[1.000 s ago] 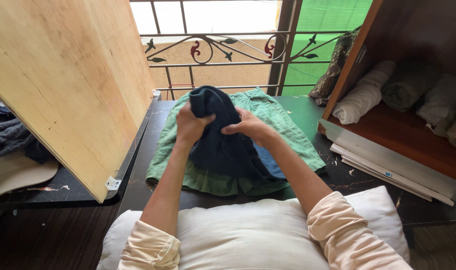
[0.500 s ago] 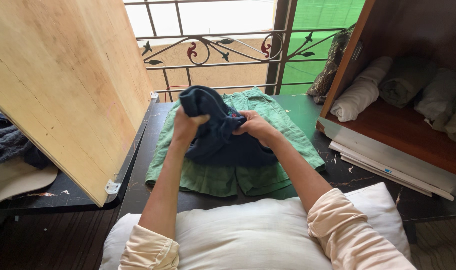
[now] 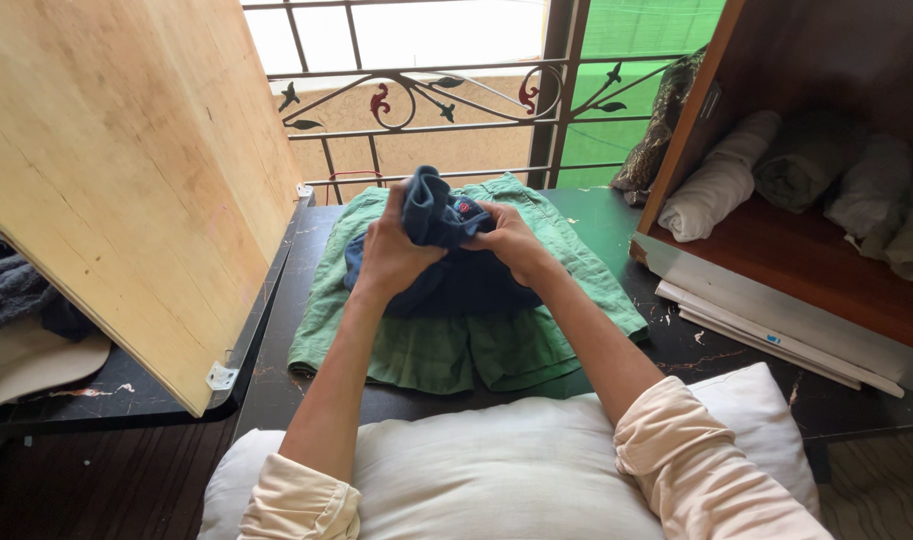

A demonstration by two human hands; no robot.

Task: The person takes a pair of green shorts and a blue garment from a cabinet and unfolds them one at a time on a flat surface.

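A dark blue garment (image 3: 456,280) is bunched up between both my hands, above green shorts (image 3: 446,345) that lie flat on the dark table (image 3: 676,350). My left hand (image 3: 388,252) grips the garment's left side, with its rolled top edge sticking up above my fingers. My right hand (image 3: 509,240) pinches the right side of the same bundle. The garment's lower part rests on the green shorts.
A wooden cupboard door (image 3: 126,170) stands open at the left. At the right, a cupboard shelf (image 3: 816,280) holds several rolled cloths, among them a white roll (image 3: 716,188). A white pillow (image 3: 506,470) lies near me. A metal window grille (image 3: 426,100) is behind the table.
The blue garment, first hanging long over the shorts, has been gathered into a tighter bundle. Both hands have drawn closer together at its top.
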